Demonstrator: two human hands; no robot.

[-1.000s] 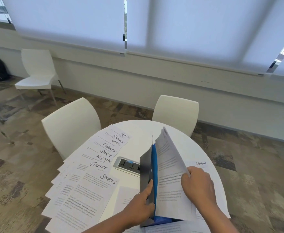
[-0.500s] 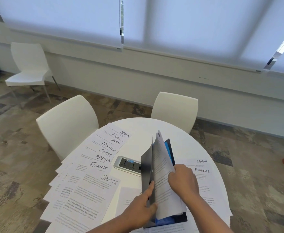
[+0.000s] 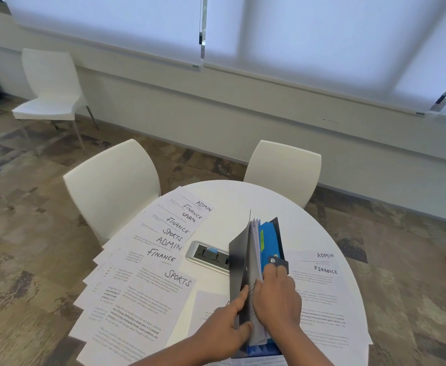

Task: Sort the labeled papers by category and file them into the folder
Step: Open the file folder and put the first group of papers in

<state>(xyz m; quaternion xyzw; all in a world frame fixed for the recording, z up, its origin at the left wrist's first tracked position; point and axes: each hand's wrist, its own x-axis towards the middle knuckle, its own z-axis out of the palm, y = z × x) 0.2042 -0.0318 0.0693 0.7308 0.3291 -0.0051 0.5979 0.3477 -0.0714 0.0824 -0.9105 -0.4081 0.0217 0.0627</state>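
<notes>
Left of the left hand (image 3: 224, 331), a fanned row of labeled papers (image 3: 148, 281) covers the round white surface (image 3: 232, 196), headed ADMIN, FINANCE and SPORTS. That hand grips the dark front cover of the expanding folder (image 3: 239, 262), thumb and fingers curled round its edge, holding it upright. Just beyond it a power socket panel (image 3: 208, 256) sits in the surface. The right hand (image 3: 277, 297) pinches white sheets (image 3: 254, 249) inside the folder, before blue dividers (image 3: 268, 244). Right of it lie more papers (image 3: 324, 286), ADMIN and FINANCE.

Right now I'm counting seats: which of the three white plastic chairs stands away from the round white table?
The white plastic chair by the wall, far left; the other two are tucked against the table.
</notes>
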